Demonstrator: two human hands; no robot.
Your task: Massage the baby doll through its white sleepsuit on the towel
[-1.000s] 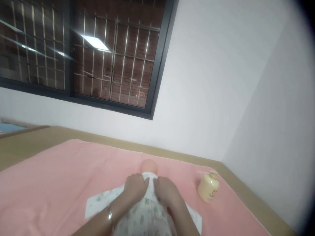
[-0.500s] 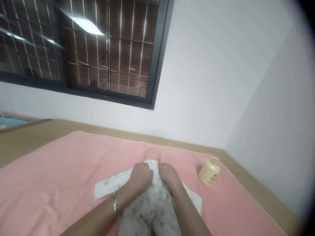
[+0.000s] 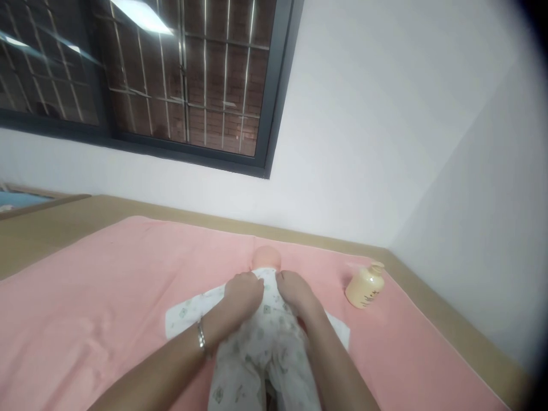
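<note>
So I've got my left hand (image 3: 243, 292) and right hand (image 3: 295, 292) both pinching the printed onesie (image 3: 261, 342) shut at the doll (image 3: 266, 258)'s collar, mid pink blanket (image 3: 107, 297), legs already in, neckline looks unfinished.

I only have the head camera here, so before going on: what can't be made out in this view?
- Doll: face turned away; chest hidden by the left hand and right hand.
- Fingertips: curled into the printed garment, grip unclear.
- Garment legs: cut off by the bottom edge.
- Cream bottle: label too small and blurred to read.
- Blue thing at far left: cut off by the edge.
</note>
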